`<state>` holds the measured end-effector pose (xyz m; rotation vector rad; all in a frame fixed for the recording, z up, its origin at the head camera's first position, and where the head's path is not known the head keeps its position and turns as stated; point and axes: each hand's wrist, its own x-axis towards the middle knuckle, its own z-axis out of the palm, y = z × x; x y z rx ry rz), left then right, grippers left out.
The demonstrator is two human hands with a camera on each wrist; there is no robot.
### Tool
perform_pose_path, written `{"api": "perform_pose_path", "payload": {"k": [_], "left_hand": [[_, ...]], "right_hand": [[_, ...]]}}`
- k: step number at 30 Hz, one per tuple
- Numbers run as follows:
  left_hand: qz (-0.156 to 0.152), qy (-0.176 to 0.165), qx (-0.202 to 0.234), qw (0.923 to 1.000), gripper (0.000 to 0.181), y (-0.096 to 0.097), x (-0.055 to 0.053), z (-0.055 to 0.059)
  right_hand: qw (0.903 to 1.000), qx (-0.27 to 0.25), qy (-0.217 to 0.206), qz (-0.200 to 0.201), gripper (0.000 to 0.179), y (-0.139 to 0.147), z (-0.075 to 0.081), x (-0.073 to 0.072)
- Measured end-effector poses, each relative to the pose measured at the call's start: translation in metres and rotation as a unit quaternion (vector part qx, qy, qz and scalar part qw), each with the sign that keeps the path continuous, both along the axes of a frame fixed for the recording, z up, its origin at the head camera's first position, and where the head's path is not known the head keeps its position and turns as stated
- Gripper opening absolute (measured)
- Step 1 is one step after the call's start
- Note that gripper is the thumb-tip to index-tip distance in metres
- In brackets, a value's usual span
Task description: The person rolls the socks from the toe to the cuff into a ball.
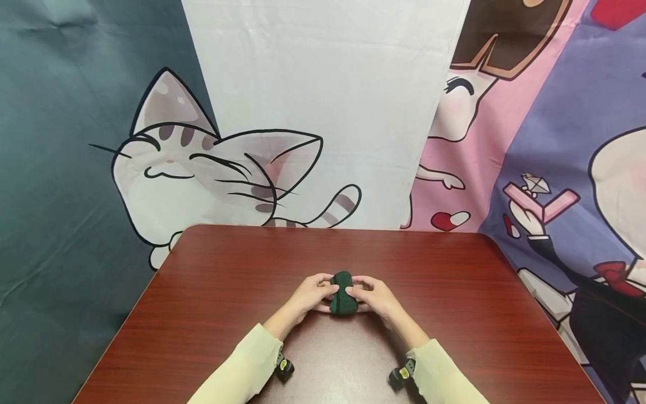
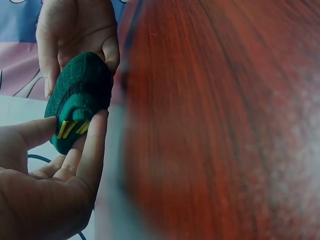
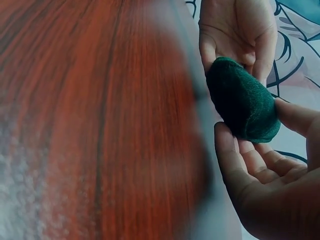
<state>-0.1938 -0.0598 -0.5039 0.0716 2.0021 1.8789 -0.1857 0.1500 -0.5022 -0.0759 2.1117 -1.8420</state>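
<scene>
A compact dark green knit bundle, which looks like rolled-up socks [image 1: 344, 303], is held between both hands above the middle of the table. My left hand [image 1: 307, 294] grips its left side, thumb on the near face and fingers behind. On the other side my right hand [image 1: 378, 297] holds it the same way, the two thumb tips close together. In the left wrist view, the socks [image 2: 82, 82] show a folded layer and short yellow stripes near the left fingers. The right wrist view shows a plain, smooth green end of the socks [image 3: 255, 107].
The reddish-brown wooden table [image 1: 227, 264] has rounded far corners. Behind it hangs a printed cloth backdrop [image 1: 328, 84] with a cartoon cat and figures. Small black cameras are strapped at the left wrist [image 1: 285, 369] and the right wrist [image 1: 400, 377].
</scene>
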Motion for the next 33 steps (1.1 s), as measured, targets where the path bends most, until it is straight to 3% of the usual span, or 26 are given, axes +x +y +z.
{"api": "perform_pose_path", "payload": {"k": [16, 33], "left_hand": [[-0.006, -0.001, -0.016, 0.9999, 0.046, 0.004, -0.006, -0.011], [-0.006, 0.027, -0.090, 0.9955, 0.046, 0.007, -0.014, -0.005]], "right_hand": [[0.9994, 0.017, -0.018, -0.025, 0.051, -0.004, -0.006, -0.006], [0.9961, 0.071, -0.012, -0.051, 0.040, -0.006, -0.006, -0.013]]}}
